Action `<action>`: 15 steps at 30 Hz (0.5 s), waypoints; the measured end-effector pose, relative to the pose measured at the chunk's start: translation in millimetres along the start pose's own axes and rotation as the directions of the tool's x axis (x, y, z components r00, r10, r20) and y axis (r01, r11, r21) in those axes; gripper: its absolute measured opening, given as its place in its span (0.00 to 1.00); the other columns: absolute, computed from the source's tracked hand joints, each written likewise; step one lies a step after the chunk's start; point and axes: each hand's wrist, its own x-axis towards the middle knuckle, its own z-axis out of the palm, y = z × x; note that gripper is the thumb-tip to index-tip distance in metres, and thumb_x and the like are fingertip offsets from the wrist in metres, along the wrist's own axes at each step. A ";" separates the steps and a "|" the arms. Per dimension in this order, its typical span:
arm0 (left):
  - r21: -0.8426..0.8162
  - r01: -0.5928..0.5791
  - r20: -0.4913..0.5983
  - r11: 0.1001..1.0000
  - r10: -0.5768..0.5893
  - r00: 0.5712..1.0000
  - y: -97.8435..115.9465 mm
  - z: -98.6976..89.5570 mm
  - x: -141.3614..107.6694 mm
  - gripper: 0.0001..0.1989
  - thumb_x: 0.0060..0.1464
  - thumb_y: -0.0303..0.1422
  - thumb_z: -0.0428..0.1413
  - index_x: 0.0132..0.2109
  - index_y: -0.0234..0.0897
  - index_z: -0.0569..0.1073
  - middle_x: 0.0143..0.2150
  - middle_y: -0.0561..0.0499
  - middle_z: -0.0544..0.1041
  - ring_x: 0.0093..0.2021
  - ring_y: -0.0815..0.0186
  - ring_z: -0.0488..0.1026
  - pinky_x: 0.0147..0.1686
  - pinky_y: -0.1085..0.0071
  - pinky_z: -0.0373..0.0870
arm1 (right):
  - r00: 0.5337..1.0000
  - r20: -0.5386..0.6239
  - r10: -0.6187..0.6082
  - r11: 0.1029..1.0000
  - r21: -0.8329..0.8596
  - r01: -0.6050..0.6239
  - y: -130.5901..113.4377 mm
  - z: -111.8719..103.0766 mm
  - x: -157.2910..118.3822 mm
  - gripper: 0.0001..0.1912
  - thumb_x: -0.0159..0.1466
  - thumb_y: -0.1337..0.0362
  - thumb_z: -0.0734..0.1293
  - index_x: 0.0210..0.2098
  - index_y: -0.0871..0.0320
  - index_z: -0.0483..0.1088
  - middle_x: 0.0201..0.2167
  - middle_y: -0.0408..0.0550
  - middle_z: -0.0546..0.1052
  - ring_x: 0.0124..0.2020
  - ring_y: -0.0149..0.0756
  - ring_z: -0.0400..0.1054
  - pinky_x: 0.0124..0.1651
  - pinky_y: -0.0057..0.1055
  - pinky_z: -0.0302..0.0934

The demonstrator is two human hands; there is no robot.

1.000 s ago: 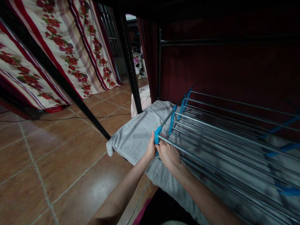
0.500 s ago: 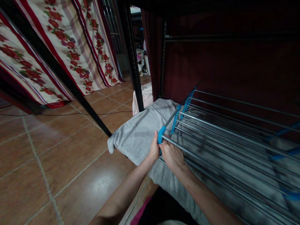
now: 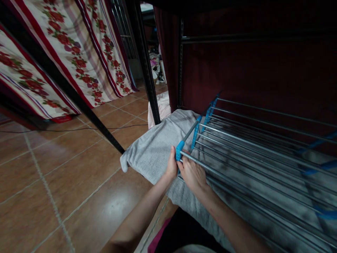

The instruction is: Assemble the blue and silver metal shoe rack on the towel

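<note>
Gripping angular plastic corner [image 3: 179, 151] above fuzzy cloth [image 3: 149, 151]

Two hands, one left hand [image 3: 172, 166] and one right hand [image 3: 193, 173], near the front edge of one grey cloth [image 3: 155, 151]. It carries one drying rack [image 3: 179, 149], its rods too crowded to count. Three black posts [image 3: 147, 70] along the left edge: front corner, midway, back corner. Beyond it, one cable [image 3: 79, 129], one pale cloth [image 3: 163, 107].
</note>
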 end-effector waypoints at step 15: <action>0.060 -0.030 -0.180 0.998 0.041 0.983 -7.1 -2.5 -0.5 0.25 0.49 0.56 0.54 0.25 0.37 0.69 0.21 0.55 0.69 0.27 0.68 0.67 0.36 0.70 0.67 | 0.999 0.038 -0.036 0.998 0.060 0.033 4.6 -2.9 -0.1 0.15 0.70 0.59 0.57 0.51 0.58 0.66 0.45 0.52 0.75 0.45 0.38 0.71 0.44 0.30 0.62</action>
